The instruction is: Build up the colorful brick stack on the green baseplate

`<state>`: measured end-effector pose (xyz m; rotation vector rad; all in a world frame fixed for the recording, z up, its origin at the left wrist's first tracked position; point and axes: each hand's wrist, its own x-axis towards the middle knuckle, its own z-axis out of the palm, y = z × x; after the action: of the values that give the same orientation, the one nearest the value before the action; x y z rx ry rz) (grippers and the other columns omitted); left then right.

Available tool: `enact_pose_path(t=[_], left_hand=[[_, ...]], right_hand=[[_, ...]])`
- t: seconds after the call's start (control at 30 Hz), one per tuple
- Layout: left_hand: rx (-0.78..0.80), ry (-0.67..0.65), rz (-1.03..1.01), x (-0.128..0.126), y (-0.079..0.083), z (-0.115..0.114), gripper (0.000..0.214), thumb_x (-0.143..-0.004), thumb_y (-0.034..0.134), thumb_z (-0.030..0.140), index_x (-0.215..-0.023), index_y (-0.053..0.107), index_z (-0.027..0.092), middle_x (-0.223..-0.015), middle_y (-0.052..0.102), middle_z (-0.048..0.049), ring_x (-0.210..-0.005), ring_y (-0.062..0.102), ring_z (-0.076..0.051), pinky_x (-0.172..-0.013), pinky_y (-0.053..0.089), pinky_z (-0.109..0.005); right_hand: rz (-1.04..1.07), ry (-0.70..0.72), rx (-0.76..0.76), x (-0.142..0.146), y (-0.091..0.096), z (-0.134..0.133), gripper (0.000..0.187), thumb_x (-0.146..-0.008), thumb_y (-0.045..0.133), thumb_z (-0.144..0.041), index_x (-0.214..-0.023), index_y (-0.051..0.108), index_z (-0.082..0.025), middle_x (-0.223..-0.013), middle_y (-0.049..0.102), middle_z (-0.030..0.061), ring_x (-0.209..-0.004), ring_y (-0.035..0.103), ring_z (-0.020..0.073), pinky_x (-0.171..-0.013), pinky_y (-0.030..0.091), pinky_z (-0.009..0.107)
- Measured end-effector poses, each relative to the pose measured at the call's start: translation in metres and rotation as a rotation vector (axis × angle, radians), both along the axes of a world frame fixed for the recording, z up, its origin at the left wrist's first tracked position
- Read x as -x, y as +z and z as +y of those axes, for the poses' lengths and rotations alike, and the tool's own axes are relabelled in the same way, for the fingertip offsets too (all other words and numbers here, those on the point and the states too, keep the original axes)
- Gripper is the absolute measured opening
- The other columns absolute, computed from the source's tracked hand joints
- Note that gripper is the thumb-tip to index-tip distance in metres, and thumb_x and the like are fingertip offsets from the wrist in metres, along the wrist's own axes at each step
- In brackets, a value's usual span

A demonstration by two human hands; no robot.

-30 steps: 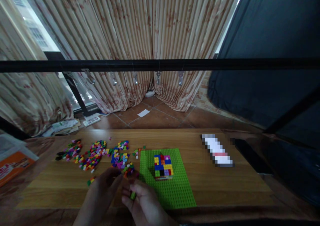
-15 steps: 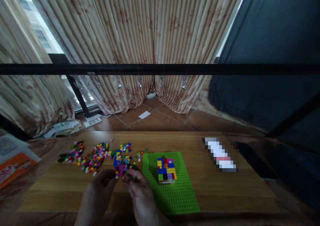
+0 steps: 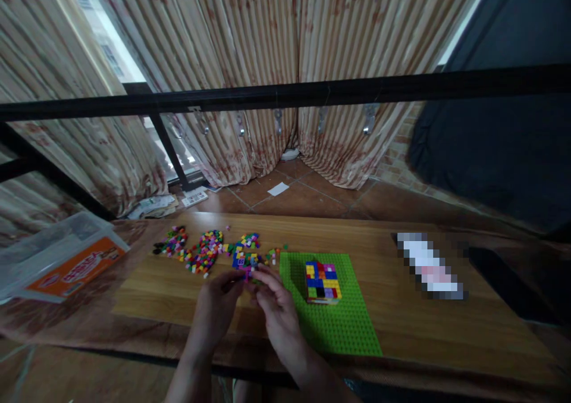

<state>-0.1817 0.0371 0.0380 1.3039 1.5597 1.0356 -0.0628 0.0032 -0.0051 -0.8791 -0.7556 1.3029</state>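
Both hands are at the near edge of a pile of small toy building bricks (image 3: 243,248). My left hand (image 3: 219,296) has its fingers drawn together in a pinch, and what they hold is too small to make out. Beside it, my right hand (image 3: 277,299) curls its fingers towards the left fingertips; its grip is also unclear. Purple bricks (image 3: 247,274) show between the hands. On the green baseplate (image 3: 343,325), right of my right hand, stands a blocky build of multicoloured bricks (image 3: 323,283).
More loose bricks (image 3: 207,251) spread leftward over the wooden table (image 3: 178,296). A clear plastic box with an orange label (image 3: 80,272) stands at far left. A pixelated flat object (image 3: 428,266) and a dark flat object (image 3: 508,284) lie right. A black rail (image 3: 267,96) crosses behind.
The camera view has shifted, so the table appears further right and higher. Both hands stay by the brick pile, their fingertips now closer together. The brick build looks the same.
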Motion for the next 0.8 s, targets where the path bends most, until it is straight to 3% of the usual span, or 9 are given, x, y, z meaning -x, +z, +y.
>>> enact_pose_path(t=[0.1, 0.2, 0.33, 0.37, 0.43, 0.5, 0.6, 0.8], left_hand=[[-0.017, 0.001, -0.136, -0.014, -0.001, -0.003, 0.023, -0.066, 0.070, 0.029, -0.084, 0.072, 0.014, -0.075, 0.073, -0.0036, -0.071, 0.065, -0.017, -0.066, 0.049, -0.026], [-0.079, -0.048, -0.280, -0.038, -0.004, -0.010, 0.016, -0.065, 0.074, 0.024, -0.079, 0.071, 0.016, -0.073, 0.071, -0.0017, -0.069, 0.063, -0.015, -0.066, 0.049, -0.024], [-0.129, -0.165, -0.258, -0.075, -0.012, -0.017, 0.009, -0.073, 0.070, 0.022, -0.079, 0.072, 0.016, -0.077, 0.071, -0.0024, -0.074, 0.063, -0.015, -0.070, 0.049, -0.025], [-0.146, -0.176, -0.244, -0.082, -0.014, -0.018, 0.009, -0.075, 0.069, 0.022, -0.081, 0.073, 0.017, -0.077, 0.071, -0.0022, -0.074, 0.063, -0.015, -0.071, 0.049, -0.025], [-0.174, -0.197, -0.227, -0.094, -0.017, -0.017, 0.010, -0.077, 0.067, 0.021, -0.084, 0.073, 0.018, -0.079, 0.070, -0.0025, -0.076, 0.063, -0.015, -0.073, 0.049, -0.026], [-0.193, -0.211, -0.221, -0.101, -0.020, -0.014, 0.010, -0.078, 0.066, 0.021, -0.084, 0.073, 0.018, -0.081, 0.070, -0.0030, -0.076, 0.063, -0.015, -0.073, 0.049, -0.026], [-0.199, -0.227, -0.184, -0.106, -0.023, -0.010, 0.010, -0.078, 0.065, 0.021, -0.083, 0.074, 0.018, -0.082, 0.068, -0.0036, -0.075, 0.063, -0.015, -0.070, 0.050, -0.026], [-0.223, -0.245, -0.053, -0.109, -0.024, -0.011, 0.013, -0.079, 0.064, 0.017, -0.084, 0.075, 0.020, -0.082, 0.067, -0.0031, -0.073, 0.063, -0.015, -0.070, 0.050, -0.026]], right_hand=[[-0.199, -0.066, -0.104, -0.021, 0.016, -0.014, 0.022, -0.088, 0.057, -0.034, -0.100, 0.073, -0.027, -0.128, 0.058, 0.0074, -0.078, 0.062, 0.0146, -0.078, 0.050, 0.033], [-0.367, -0.196, -0.195, -0.053, 0.031, -0.025, 0.019, -0.090, 0.054, -0.027, -0.093, 0.073, -0.025, -0.117, 0.063, 0.0074, -0.073, 0.061, 0.0130, -0.076, 0.049, 0.033], [-0.424, -0.470, -0.118, -0.101, 0.034, -0.020, 0.015, -0.084, 0.059, -0.026, -0.088, 0.073, -0.023, -0.110, 0.067, 0.0067, -0.080, 0.062, 0.0158, -0.072, 0.048, 0.031], [-0.418, -0.575, -0.104, -0.111, 0.033, -0.016, 0.014, -0.080, 0.061, -0.027, -0.085, 0.074, -0.022, -0.104, 0.069, 0.0062, -0.082, 0.062, 0.0172, -0.073, 0.048, 0.031], [-0.349, -0.654, 0.000, -0.126, 0.028, -0.008, 0.016, -0.074, 0.063, -0.025, -0.086, 0.074, -0.021, -0.086, 0.071, 0.0035, -0.073, 0.061, 0.0158, -0.069, 0.046, 0.030], [-0.248, -0.635, 0.111, -0.134, 0.024, -0.003, 0.020, -0.068, 0.066, -0.025, -0.085, 0.074, -0.021, -0.074, 0.070, 0.0010, -0.066, 0.059, 0.0144, -0.064, 0.044, 0.028], [-0.175, -0.558, 0.206, -0.138, 0.021, -0.001, 0.023, -0.061, 0.071, -0.026, -0.083, 0.075, -0.020, -0.071, 0.070, 0.0000, -0.065, 0.058, 0.0135, -0.063, 0.042, 0.027], [-0.169, -0.522, 0.207, -0.135, 0.026, -0.006, 0.023, -0.060, 0.074, -0.031, -0.080, 0.075, -0.020, -0.075, 0.071, 0.0008, -0.069, 0.060, 0.0153, -0.067, 0.045, 0.030]])
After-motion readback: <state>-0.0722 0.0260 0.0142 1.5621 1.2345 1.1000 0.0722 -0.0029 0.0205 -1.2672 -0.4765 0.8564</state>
